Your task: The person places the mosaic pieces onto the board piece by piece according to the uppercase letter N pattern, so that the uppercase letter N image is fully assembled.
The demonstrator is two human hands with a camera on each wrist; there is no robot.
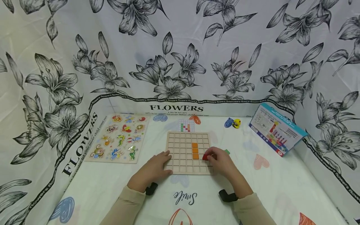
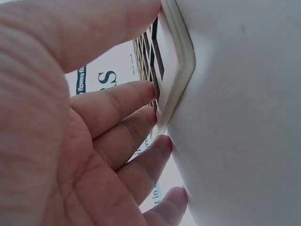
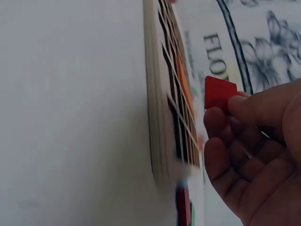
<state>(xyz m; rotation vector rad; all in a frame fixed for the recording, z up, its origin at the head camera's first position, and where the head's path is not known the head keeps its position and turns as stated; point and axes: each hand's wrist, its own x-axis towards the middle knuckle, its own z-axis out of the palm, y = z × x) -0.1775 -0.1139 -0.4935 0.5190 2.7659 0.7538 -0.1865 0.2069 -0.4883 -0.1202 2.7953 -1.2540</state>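
Note:
A square wooden grid board (image 1: 182, 170) lies on the table, with several orange tiles (image 1: 195, 151) in a column in its cells. My right hand (image 1: 222, 162) pinches a red square tile (image 3: 217, 92) between thumb and fingers, over the right part of the board. At the board's left edge rests my left hand (image 1: 154, 168), its fingers extended. In the left wrist view its thumb and fingertips touch the board's rim (image 2: 181, 56). Just beyond the right hand a green tile (image 1: 227, 152) is partly hidden. Behind the board lies a card (image 1: 186, 125) printed with a coloured grid pattern.
To the left lies an insect puzzle board (image 1: 117, 139). A blue and white box (image 1: 277, 129) leans at the back right, and a small yellow and black bee figure (image 1: 237, 123) sits behind the board. Flower-printed cloth (image 1: 171, 75) rises along the back and sides.

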